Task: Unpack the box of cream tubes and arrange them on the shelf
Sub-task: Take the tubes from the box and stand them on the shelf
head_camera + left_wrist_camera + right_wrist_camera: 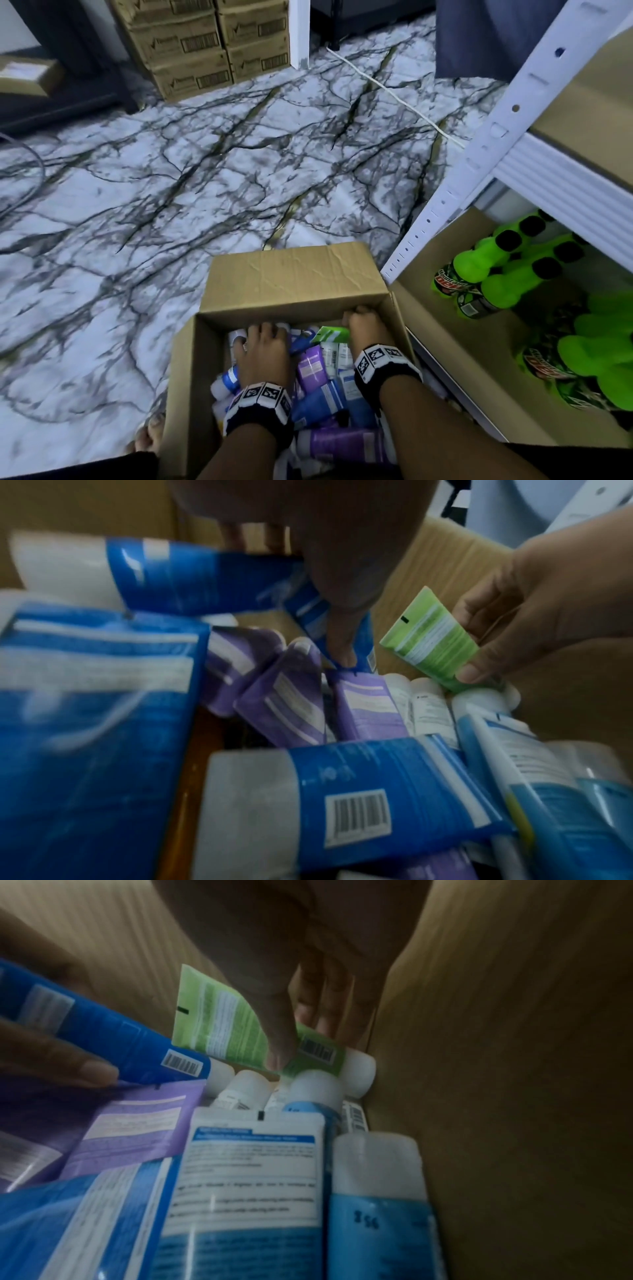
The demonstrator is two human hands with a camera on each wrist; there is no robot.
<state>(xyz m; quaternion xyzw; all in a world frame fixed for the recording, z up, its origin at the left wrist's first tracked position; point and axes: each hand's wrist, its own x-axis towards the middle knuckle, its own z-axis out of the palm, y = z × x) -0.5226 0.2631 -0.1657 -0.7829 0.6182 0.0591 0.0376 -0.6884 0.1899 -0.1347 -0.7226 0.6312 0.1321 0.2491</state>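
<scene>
Gripping green tube [222, 1020] w/ right hand [363, 329], in box [294, 277].

The person wears 2 black wristbands, 1 on the left wrist [258, 409] and 1 on the right wrist [385, 368]. Each carries a row of white square tiles printed with black block-pattern markers. Both forearms are bare. A dark garment edge [102, 467], possibly clothing, shows at bottom left.

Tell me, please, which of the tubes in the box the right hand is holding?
The green tube, the only green one among blue, purple and white tubes; the right hand pinches it near the far right corner.
</scene>
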